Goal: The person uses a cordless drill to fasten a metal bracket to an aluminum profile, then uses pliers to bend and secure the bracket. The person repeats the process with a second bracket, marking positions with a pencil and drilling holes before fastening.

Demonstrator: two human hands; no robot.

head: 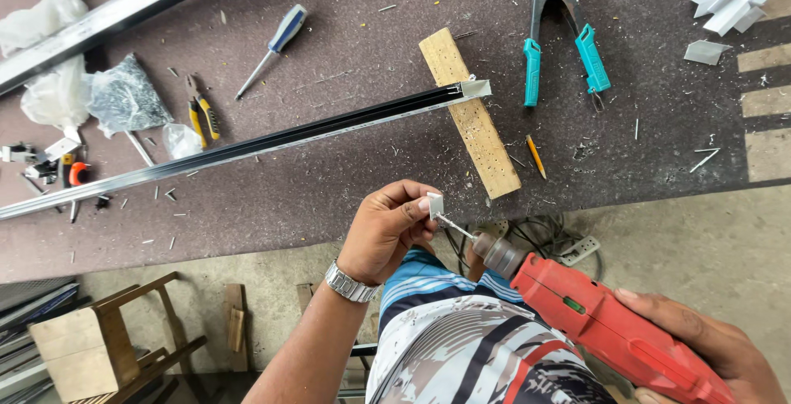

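The left hand (387, 231) pinches a small white bracket (435, 205) between thumb and forefinger, holding it up in the air just off the near edge of the workbench (329, 190). The right hand (717, 346) is wrapped around the grip of a red electric drill (610, 326), fingers closed on the handle. From the pinching fingertips the drill lies toward four o'clock, and its long axis runs from four o'clock up to ten o'clock, so that the thin bit (455, 226) points straight at the bracket and its tip meets or nearly meets the lower face of the piece; whether it truly touches I cannot tell. The left hand is the nearer one to the bracket, the right sits well back along the tool. At twelve o'clock from the bracket a wooden block (470, 112) lies on the bench, and a long dark aluminium rail (247, 147) rests across it, stretching off toward nine o'clock. Teal-handled pliers (564, 37) lie at one o'clock, a screwdriver (276, 42) at eleven o'clock, a pencil (535, 157) near the block. Nothing stands between bit and bracket.
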